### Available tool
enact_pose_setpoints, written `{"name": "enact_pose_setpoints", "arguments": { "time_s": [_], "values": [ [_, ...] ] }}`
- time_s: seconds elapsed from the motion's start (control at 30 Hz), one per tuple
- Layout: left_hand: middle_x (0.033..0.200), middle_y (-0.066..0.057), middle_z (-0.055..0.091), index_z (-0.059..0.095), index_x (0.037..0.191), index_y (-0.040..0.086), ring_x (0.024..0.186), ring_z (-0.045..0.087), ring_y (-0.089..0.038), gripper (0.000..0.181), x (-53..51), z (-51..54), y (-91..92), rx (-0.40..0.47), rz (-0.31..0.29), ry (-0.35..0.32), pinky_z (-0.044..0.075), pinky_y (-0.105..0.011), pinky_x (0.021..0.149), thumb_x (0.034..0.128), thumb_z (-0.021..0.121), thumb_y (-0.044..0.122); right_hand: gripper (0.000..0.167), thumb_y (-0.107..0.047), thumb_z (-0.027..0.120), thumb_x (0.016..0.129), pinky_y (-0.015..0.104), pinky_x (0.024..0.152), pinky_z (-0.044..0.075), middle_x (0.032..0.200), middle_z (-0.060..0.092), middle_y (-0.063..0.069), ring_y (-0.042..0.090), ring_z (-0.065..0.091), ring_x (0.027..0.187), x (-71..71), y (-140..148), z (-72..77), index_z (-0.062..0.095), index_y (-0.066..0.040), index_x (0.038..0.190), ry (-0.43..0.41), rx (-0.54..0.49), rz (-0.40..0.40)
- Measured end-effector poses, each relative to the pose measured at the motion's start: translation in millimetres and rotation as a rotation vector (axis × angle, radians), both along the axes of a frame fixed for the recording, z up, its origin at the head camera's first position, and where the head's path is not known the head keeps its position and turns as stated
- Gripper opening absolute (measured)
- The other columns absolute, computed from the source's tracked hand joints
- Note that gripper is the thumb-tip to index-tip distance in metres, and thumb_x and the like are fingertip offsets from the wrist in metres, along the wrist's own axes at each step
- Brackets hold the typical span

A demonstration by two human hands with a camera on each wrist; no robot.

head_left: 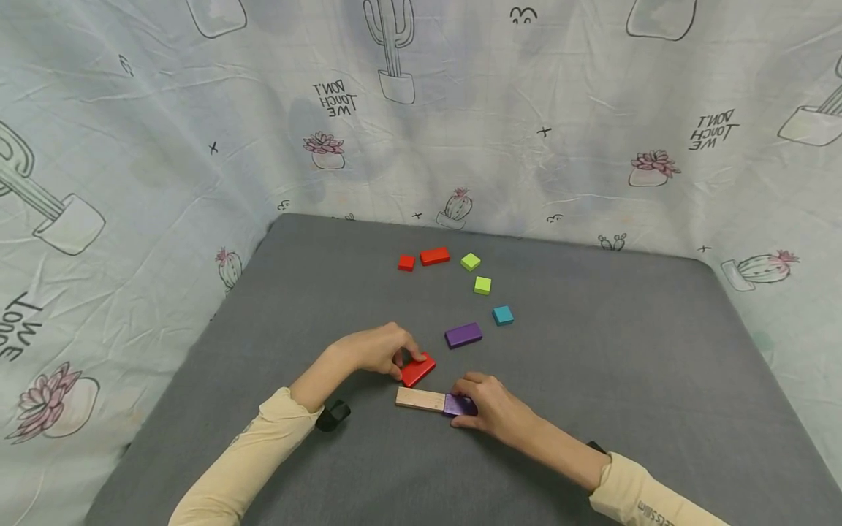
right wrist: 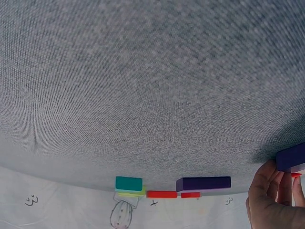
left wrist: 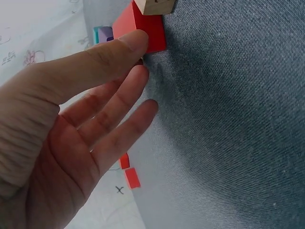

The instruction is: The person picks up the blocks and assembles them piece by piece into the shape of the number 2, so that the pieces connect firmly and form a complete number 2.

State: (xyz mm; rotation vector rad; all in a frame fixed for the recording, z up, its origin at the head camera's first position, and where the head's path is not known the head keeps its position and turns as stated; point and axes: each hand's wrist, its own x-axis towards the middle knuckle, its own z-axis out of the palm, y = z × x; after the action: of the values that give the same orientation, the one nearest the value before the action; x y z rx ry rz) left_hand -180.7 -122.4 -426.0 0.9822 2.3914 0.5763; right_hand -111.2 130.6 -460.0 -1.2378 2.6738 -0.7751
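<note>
My left hand pinches a red rectangular block at its left end, thumb against its side; the other fingers hang off it in the left wrist view. A bare wooden block lies just in front of the red one. End to end with it, on the right, is a purple block, which my right hand grips between thumb and fingers. Part of that purple block is hidden by the fingers. A second purple block lies behind, touched by neither hand.
On the grey cloth surface farther back lie a teal block, two lime-green blocks, a long red block and a small red block. A printed cactus curtain hangs around the back and sides.
</note>
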Motion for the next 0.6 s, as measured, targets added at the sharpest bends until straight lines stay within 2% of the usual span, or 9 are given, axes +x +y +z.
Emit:
{"name": "enact_pose_setpoints", "arguments": {
  "time_s": [0.1, 0.2, 0.33, 0.4, 0.5, 0.6],
  "values": [
    [0.108, -0.001, 0.067, 0.070, 0.116, 0.010, 0.073, 0.058, -0.005, 0.042, -1.3, 2.2, -4.5, 0.008, 0.014, 0.022, 0.048, -0.021, 0.061, 0.0756, 0.081, 0.006, 0.036, -0.024, 0.083, 0.074, 0.023, 0.069, 0.052, 0.092, 0.064, 0.004, 0.007, 0.058, 0.078, -1.6, -2, 0.3, 0.068, -0.003, 0.099, -0.011, 0.000, -0.001],
    [0.105, 0.001, 0.067, 0.072, 0.110, 0.010, 0.081, 0.061, -0.008, 0.034, 3.7, 7.1, -8.6, 0.039, 0.043, 0.129, 0.049, -0.023, 0.067, 0.0770, 0.080, 0.010, 0.037, -0.024, 0.083, 0.074, 0.023, 0.069, 0.052, 0.092, 0.064, 0.004, 0.007, 0.058, 0.078, -3.8, -3, 0.3, 0.068, -0.003, 0.100, -0.012, -0.001, 0.002],
    [0.101, -0.001, 0.067, 0.074, 0.101, 0.009, 0.087, 0.064, -0.014, 0.027, 24.0, 9.8, -3.0, 0.060, 0.076, 0.297, 0.051, -0.029, 0.073, 0.0769, 0.081, 0.019, 0.042, -0.029, 0.085, 0.070, 0.022, 0.067, 0.051, 0.090, 0.064, 0.004, 0.008, 0.058, 0.077, -8.0, -3, 0.0, 0.068, -0.003, 0.098, 0.022, -0.042, 0.021],
    [0.102, -0.003, 0.066, 0.074, 0.101, 0.008, 0.088, 0.065, -0.016, 0.030, 35.6, 7.9, 3.0, 0.044, 0.090, 0.347, 0.052, -0.030, 0.074, 0.0760, 0.082, 0.022, 0.044, -0.030, 0.085, 0.069, 0.023, 0.067, 0.051, 0.089, 0.064, 0.005, 0.010, 0.060, 0.077, -11.7, -1, 2.1, 0.067, -0.002, 0.098, 0.043, -0.074, 0.024],
    [0.103, -0.005, 0.065, 0.075, 0.100, 0.007, 0.088, 0.065, -0.018, 0.032, 47.2, 2.1, 9.0, 0.011, 0.126, 0.388, 0.052, -0.031, 0.073, 0.0741, 0.083, 0.023, 0.044, -0.028, 0.083, 0.073, 0.027, 0.071, 0.052, 0.094, 0.065, 0.007, 0.015, 0.063, 0.083, -24.1, 7, 8.6, 0.067, 0.001, 0.102, 0.067, -0.100, 0.036],
    [0.102, -0.004, 0.065, 0.075, 0.099, 0.006, 0.088, 0.065, -0.019, 0.030, 52.4, -3.4, 10.9, 0.011, 0.176, 0.394, 0.052, -0.031, 0.073, 0.0732, 0.084, 0.020, 0.046, -0.021, 0.081, 0.076, 0.035, 0.079, 0.052, 0.106, 0.063, 0.012, 0.021, 0.061, 0.096, -47.0, 17, 17.2, 0.065, 0.002, 0.111, 0.074, -0.091, 0.054]
  ]
}}
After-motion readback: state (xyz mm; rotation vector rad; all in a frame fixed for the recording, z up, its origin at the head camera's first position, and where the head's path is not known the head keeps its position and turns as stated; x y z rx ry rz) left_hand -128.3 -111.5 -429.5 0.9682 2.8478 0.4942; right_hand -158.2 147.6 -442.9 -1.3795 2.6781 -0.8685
